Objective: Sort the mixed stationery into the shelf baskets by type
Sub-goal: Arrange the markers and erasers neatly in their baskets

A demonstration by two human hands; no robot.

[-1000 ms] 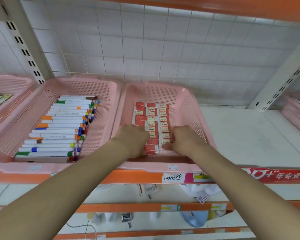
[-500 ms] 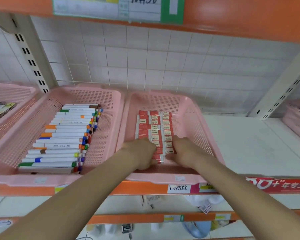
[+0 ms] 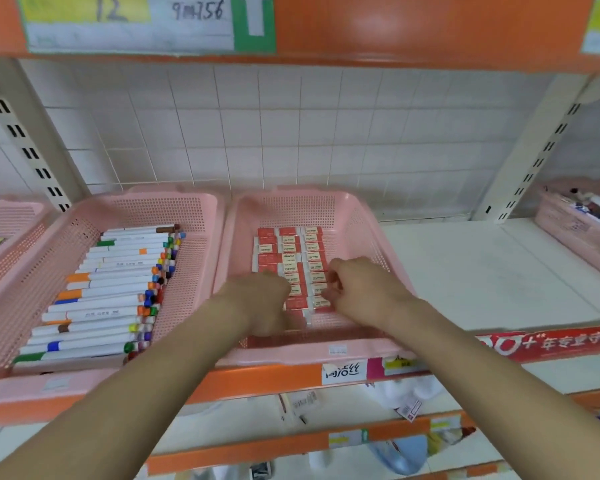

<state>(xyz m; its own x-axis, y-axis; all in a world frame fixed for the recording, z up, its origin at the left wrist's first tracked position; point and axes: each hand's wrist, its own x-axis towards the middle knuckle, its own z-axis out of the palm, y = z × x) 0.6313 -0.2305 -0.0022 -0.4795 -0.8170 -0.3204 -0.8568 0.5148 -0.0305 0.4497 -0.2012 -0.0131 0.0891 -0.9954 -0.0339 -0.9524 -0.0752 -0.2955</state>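
Left hand [image 3: 260,299] and right hand [image 3: 357,289] are down in the basket [image 3: 357,216], probably squaring the erasers [image 3: 291,251] into tight rows. Fingers curl under, so can't tell either grip.

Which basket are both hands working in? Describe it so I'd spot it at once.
Look along the orange-edged shelf with its pink baskets. Right of the marker basket sits the eraser basket, the only one holding neat rows of small red-and-white erasers.
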